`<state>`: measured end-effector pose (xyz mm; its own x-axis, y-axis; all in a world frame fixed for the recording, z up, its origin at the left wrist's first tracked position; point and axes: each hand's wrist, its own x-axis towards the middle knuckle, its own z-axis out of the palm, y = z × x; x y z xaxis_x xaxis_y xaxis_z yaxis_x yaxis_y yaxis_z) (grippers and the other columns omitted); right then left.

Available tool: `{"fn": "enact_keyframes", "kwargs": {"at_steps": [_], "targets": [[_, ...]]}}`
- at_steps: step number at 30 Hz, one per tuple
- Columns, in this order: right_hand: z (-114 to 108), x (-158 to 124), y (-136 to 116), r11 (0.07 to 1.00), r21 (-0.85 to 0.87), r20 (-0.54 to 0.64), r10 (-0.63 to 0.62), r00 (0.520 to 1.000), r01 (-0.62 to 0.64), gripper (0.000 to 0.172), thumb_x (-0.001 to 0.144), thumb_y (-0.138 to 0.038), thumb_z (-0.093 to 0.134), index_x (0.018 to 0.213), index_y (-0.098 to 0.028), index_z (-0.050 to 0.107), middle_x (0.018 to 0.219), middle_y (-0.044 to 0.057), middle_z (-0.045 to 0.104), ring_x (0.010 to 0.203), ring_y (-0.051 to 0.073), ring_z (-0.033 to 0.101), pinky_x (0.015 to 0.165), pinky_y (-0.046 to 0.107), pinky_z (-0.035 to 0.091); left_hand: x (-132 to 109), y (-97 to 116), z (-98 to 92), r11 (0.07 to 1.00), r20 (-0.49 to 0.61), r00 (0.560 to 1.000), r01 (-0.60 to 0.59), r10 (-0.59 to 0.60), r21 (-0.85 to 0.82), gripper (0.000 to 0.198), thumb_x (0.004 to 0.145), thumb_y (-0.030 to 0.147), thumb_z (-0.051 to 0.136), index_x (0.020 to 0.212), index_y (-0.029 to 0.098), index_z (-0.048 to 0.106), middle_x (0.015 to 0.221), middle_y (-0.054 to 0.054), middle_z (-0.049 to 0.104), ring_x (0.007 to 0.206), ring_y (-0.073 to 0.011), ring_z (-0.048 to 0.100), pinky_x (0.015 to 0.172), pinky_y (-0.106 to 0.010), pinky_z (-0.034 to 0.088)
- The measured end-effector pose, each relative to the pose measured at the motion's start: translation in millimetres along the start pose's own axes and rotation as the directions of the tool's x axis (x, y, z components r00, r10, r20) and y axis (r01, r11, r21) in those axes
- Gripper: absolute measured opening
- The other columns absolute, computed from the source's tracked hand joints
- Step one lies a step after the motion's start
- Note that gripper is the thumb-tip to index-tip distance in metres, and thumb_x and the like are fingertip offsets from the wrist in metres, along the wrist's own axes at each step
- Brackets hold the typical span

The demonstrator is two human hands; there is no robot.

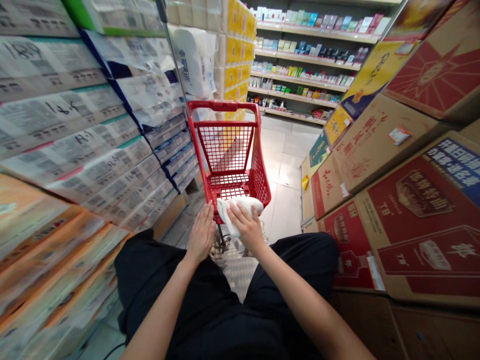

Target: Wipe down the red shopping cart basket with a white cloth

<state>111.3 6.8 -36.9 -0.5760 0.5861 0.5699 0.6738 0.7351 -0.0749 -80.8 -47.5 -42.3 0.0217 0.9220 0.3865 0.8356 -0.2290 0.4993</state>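
A red plastic shopping basket cart (261, 172) with mesh walls stands before my knees. My left hand (202, 235) rests against its near left corner, fingers stretched out and close together, holding nothing. Under my right hand (246, 226) is a folded white cloth (250, 202), draped over the cart's near rim. The fingers of that hand lie across the cloth and press it to the rim; its thumb is partly out of sight. Part of the cloth hangs down outside the cart.
Stacked paper-tissue packs (75, 120) rise close on the left. Liquor cartons (412, 200) are piled close on the right. Beyond the cart, tiled floor (285, 150) leads to shelves (300, 75) of small boxes and bottles. My knees flank the cart's near end.
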Motion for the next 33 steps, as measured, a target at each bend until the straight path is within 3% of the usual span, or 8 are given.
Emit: {"fn": "enact_keyframes", "kwargs": {"at_steps": [6, 11, 17, 23, 28, 33], "targets": [[-33.2, -19.7, 83.6, 0.998, -0.069, -0.024, 0.013, 1.0, -0.015, 0.044, 0.098, -0.019, 0.045, 0.142, -0.023, 0.047, 0.138, 0.006, 0.059, 0.134, 0.019, 0.048, 0.122, 0.045, -0.001, 1.2, 2.3, -1.6, 1.0, -0.006, 1.0, -0.008, 0.008, 0.028, 0.056, 0.102, 0.03, 0.023, 0.156, 0.027, 0.007, 0.163, -0.004, 0.017, 0.15, -0.0206, 0.014, 0.121, -0.047, 0.019], [-44.2, -14.7, 109.7, 0.998, -0.044, 0.011, -0.046, 0.999, 0.046, 0.04, 0.097, -0.018, 0.046, 0.136, -0.024, 0.054, 0.131, 0.006, 0.064, 0.13, 0.018, 0.052, 0.121, 0.043, 0.003, 1.7, 10.6, -1.4, 0.989, -0.04, 0.999, 0.0, 0.006, 0.147, 0.058, 0.102, 0.031, 0.024, 0.156, 0.025, 0.006, 0.162, -0.005, 0.019, 0.15, -0.021, 0.018, 0.12, -0.044, 0.023], [-42.1, -15.0, 108.9, 0.999, 0.024, 0.012, -0.029, 1.0, 0.028, 0.039, 0.095, -0.019, 0.046, 0.133, -0.022, 0.055, 0.128, 0.007, 0.065, 0.129, 0.019, 0.051, 0.118, 0.042, 0.007, 9.3, 18.5, 0.0, 0.966, -0.061, 0.998, 0.001, 0.015, 0.257, 0.059, 0.101, 0.033, 0.025, 0.156, 0.02, 0.008, 0.161, -0.007, 0.021, 0.149, -0.0217, 0.021, 0.12, -0.042, 0.024], [-35.3, -10.1, 102.2, 0.997, 0.065, -0.056, 0.049, 0.997, -0.046, 0.036, 0.095, -0.018, 0.046, 0.129, -0.021, 0.057, 0.122, 0.007, 0.067, 0.125, 0.019, 0.053, 0.115, 0.04, 0.012, 30.2, 9.0, 2.7, 0.956, -0.05, 0.999, 0.021, -0.006, 0.293, 0.058, 0.101, 0.037, 0.022, 0.155, 0.017, 0.014, 0.16, -0.008, 0.024, 0.148, -0.0212, 0.023, 0.12, -0.042, 0.023], [-18.2, 4.8, 73.4, 0.993, 0.075, -0.058, 0.092, 0.994, -0.087, 0.039, 0.093, -0.019, 0.049, 0.131, -0.019, 0.056, 0.123, 0.008, 0.065, 0.125, 0.02, 0.051, 0.115, 0.039, 0.014, 60.5, -16.6, -6.7, 0.955, -0.05, 0.997, 0.066, -0.054, 0.291, 0.058, 0.101, 0.038, 0.018, 0.154, 0.015, 0.022, 0.16, -0.008, 0.026, 0.148, -0.0204, 0.024, 0.12, -0.041, 0.022], [6.6, 41.5, 23.6, 0.992, 0.05, 0.01, 0.118, 0.993, -0.119, 0.047, 0.093, -0.013, 0.045, 0.139, -0.014, 0.047, 0.125, 0.01, 0.064, 0.124, 0.022, 0.049, 0.118, 0.042, 0.013, 107.1, -54.1, -27.0, 0.95, -0.032, 0.988, 0.152, -0.149, 0.274, 0.061, 0.099, 0.038, 0.017, 0.149, 0.005, 0.032, 0.158, -0.015, 0.028, 0.148, -0.0233, 0.023, 0.121, -0.042, 0.017]]}}
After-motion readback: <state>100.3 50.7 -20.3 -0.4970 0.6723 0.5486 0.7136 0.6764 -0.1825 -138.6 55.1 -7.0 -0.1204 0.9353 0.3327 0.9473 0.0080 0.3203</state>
